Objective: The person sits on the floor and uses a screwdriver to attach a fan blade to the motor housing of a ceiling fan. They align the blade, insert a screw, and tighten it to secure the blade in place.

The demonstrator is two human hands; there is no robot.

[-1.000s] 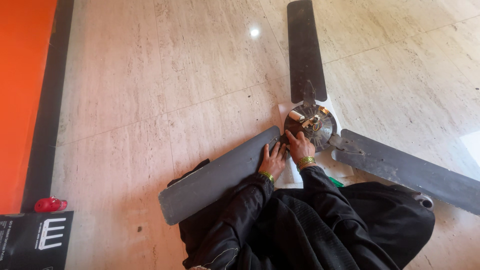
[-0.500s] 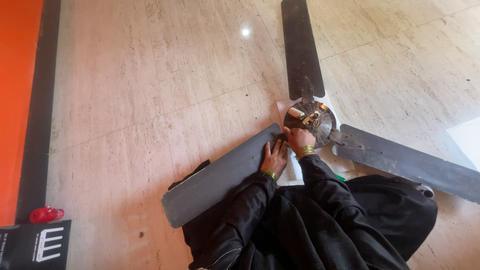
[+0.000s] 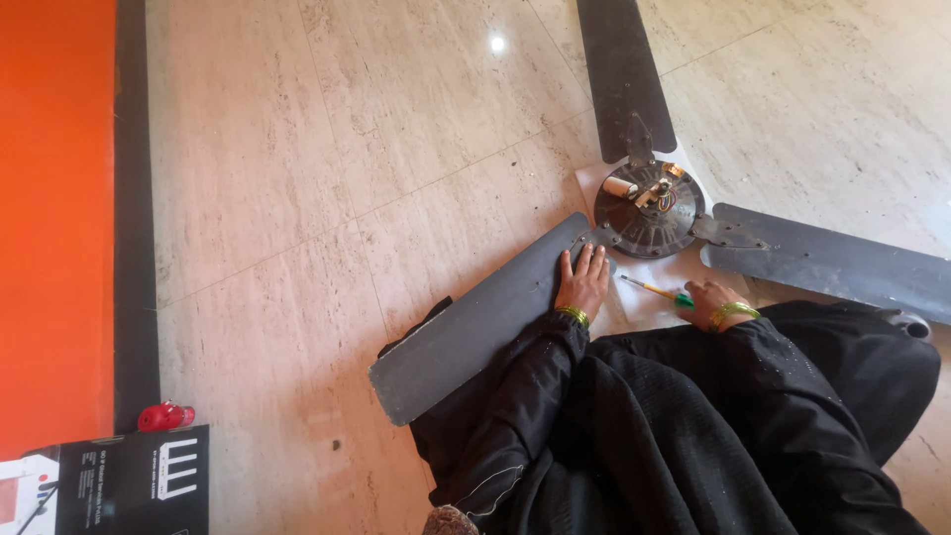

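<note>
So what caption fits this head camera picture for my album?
Left hand flat on a ceiling fan blade, right hand gripping a green-handled screwdriver beside the hub.

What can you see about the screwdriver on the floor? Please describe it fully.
The screwdriver is slim, with a yellow shaft section, a thin metal tip and a green handle. It lies almost flat on white paper, tip pointing toward the fan blade. The right hand grips its green handle end.

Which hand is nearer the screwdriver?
Right. The right hand is on the green handle of the screwdriver; the left hand lies flat on the near fan blade, apart from the tip.
</note>
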